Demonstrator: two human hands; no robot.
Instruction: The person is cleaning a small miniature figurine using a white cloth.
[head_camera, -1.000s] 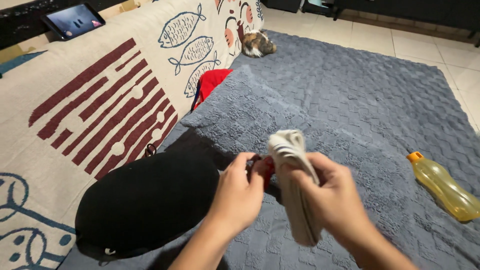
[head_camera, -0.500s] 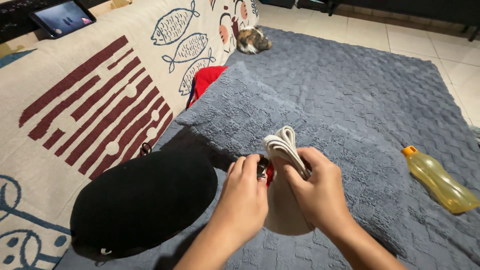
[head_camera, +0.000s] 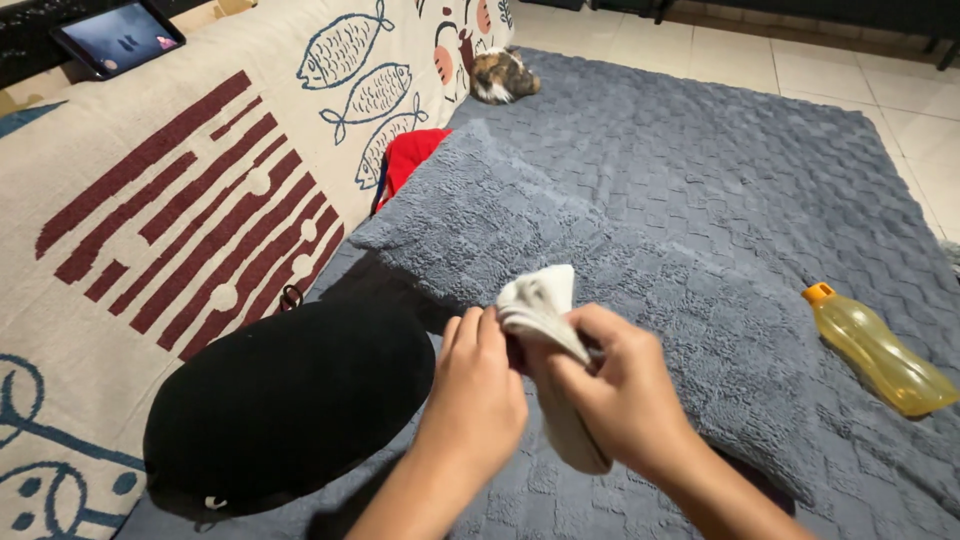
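Both hands closed on a pale sock above the grey blanket

Nearest the camera, the left hand (head_camera: 475, 395) and right hand (head_camera: 620, 400) meet over the near edge of the textured grey blanket (head_camera: 700, 180). Each hand's grip is closed on the off-white knitted sock (head_camera: 540, 305), pinched between thumb and fingers; its bunched top rises above the knuckles and its tail hangs below the right hand. Just left lies a rounded black cushion (head_camera: 290, 400). Towards the blanket's right edge rests a yellow plastic bottle with an orange cap (head_camera: 880, 350). Farther off, a red cloth (head_camera: 415, 155) lies beside the patterned cream cover (head_camera: 180, 190), and a calico cat (head_camera: 503, 75) lies near the far left corner.
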